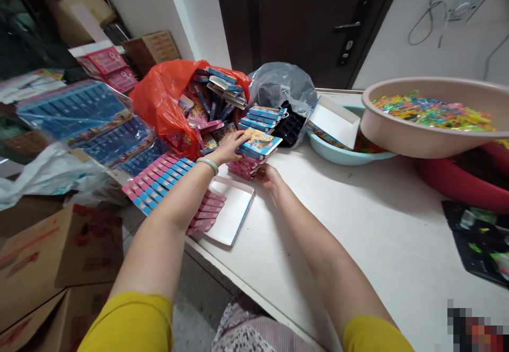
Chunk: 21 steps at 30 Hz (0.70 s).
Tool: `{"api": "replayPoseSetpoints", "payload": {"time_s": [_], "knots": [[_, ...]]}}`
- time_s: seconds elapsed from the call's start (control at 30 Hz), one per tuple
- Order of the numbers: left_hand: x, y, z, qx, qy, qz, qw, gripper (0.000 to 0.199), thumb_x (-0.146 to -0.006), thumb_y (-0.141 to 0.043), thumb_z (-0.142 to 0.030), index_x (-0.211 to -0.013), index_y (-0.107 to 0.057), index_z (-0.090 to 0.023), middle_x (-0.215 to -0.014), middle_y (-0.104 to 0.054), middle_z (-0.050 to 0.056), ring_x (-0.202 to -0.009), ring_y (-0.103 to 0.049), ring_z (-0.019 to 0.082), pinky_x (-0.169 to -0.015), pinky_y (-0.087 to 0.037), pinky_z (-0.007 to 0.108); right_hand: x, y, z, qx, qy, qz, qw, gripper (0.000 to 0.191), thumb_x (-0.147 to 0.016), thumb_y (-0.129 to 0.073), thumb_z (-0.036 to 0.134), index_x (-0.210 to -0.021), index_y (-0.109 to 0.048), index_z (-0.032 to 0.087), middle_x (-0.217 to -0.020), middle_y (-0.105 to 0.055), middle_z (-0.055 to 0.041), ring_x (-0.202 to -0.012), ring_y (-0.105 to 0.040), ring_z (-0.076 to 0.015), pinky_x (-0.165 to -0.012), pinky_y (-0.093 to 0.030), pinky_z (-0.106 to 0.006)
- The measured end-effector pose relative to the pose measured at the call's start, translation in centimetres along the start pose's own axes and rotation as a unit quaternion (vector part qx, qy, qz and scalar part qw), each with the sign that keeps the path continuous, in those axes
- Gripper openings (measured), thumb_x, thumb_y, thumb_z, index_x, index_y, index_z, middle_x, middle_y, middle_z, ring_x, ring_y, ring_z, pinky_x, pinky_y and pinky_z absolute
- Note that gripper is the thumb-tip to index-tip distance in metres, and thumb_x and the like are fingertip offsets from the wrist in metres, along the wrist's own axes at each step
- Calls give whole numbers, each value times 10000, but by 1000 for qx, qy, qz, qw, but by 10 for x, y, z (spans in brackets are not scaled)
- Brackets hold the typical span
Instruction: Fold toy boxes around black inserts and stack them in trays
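On the white table, my left hand (pixel 229 148) grips a stack of small flat printed boxes (pixel 260 143) from its left side, fingers over the upper blue box. My right hand (pixel 268 177) has its fingers curled at the lower right of the same stack, by the pink boxes (pixel 240 168). Part of its grip is hidden. Below the hands lies an open display carton (pixel 234 211), white inside, with a row of pink boxes (pixel 207 211) at its left. Beside my left forearm are rows of pink and blue boxes (pixel 161 179).
Behind the stack, a red plastic bag (pixel 159 95) spills more boxes, next to a black tray (pixel 292 124) and a clear bag (pixel 284 84). A blue basin (pixel 338 153) and a beige basin (pixel 405 129) stand right. Cardboard cartons (pixel 87 251) fill the left floor.
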State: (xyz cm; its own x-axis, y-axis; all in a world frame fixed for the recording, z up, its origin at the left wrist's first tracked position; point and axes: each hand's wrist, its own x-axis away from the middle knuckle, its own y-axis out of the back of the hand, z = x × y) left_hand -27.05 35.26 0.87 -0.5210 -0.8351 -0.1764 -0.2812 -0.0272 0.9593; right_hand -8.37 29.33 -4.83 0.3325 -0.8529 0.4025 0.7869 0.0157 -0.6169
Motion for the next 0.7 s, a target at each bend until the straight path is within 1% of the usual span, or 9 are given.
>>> {"api": "replayPoseSetpoints", "payload": {"time_s": [0.1, 0.17, 0.3, 0.37, 0.43, 0.5, 0.57, 0.63, 0.7], "knots": [[1, 0, 1, 21, 20, 4, 1000, 857, -654, -792, -201, -1434, -441, -242, -1564, -249, 141, -1471, -245, 360, -1200, -258, 515, 1, 2, -1, -6, -20, -19, 1000, 368, -942, -596, 377, -1247, -572, 173, -1250, -599, -92, -1061, -623, -217, -890, -552, -434], [3, -1, 3, 45, 19, 5, 999, 873, -650, -792, -196, -1441, -428, -261, -1550, -265, 126, -1457, -279, 345, -1190, -290, 499, 1, 1, -2, -13, -27, -30, 999, 346, -940, -596, 390, -1198, -598, 160, -1185, -634, -83, -1009, -641, -207, -858, -560, -411], [9, -2, 6, 86, 22, -9, 996, 851, -655, -756, -161, -1437, -432, -250, -1471, -349, 113, -1396, -380, 301, -1176, -333, 448, 1, -2, -3, -28, -26, -50, 998, 278, -890, -631, 400, -978, -666, 139, -857, -724, -62, -796, -673, -204, -697, -566, -343], [13, -2, 6, 102, 30, -32, 994, 827, -657, -747, -159, -1424, -447, -236, -1428, -388, 110, -1379, -396, 290, -1181, -323, 444, 3, -4, -2, -29, -24, -64, 997, 233, -871, -632, 380, -902, -665, 151, -716, -705, -44, -702, -657, -191, -625, -546, -314], [16, -1, 5, 123, 33, -61, 990, 818, -655, -755, -173, -1414, -456, -228, -1400, -414, 107, -1363, -410, 280, -1186, -314, 439, 8, -6, 0, -26, -20, -78, 996, 184, -868, -616, 347, -843, -645, 167, -629, -666, -16, -629, -629, -165, -584, -516, -280], [20, 2, 2, 148, 29, -90, 984, 827, -647, -780, -202, -1409, -459, -219, -1387, -436, 112, -1348, -426, 275, -1185, -313, 432, 17, -7, 6, -21, -11, -83, 996, 148, -854, -620, 320, -799, -624, 182, -601, -643, 6, -596, -611, -145, -570, -488, -254], [22, 5, -5, 177, 23, -114, 977, 851, -632, -814, -252, -1406, -463, -209, -1388, -452, 122, -1344, -433, 278, -1183, -312, 425, 31, -8, 13, -13, 4, -79, 997, 126, -825, -650, 308, -781, -615, 195, -619, -650, 17, -608, -616, -138, -582, -473, -246], [23, 7, -16, 210, 23, -138, 968, 879, -610, -846, -327, -1396, -473, -201, -1387, -470, 125, -1344, -438, 287, -1181, -309, 423, 49, -8, 25, -4, 20, -73, 997, 108, -797, -678, 288, -779, -612, 204, -650, -667, 23, -652, -632, -134, -621, -470, -245], [23, 5, -32, 261, 29, -165, 951, 908, -587, -862, -399, -1386, -477, -205, -1380, -491, 117, -1335, -450, 293, -1172, -321, 425, 72, -6, 39, 5, 32, -73, 997, 83, -788, -678, 249, -779, -608, 206, -677, -679, 29, -706, -645, -127, -682, -473, -251]]}}
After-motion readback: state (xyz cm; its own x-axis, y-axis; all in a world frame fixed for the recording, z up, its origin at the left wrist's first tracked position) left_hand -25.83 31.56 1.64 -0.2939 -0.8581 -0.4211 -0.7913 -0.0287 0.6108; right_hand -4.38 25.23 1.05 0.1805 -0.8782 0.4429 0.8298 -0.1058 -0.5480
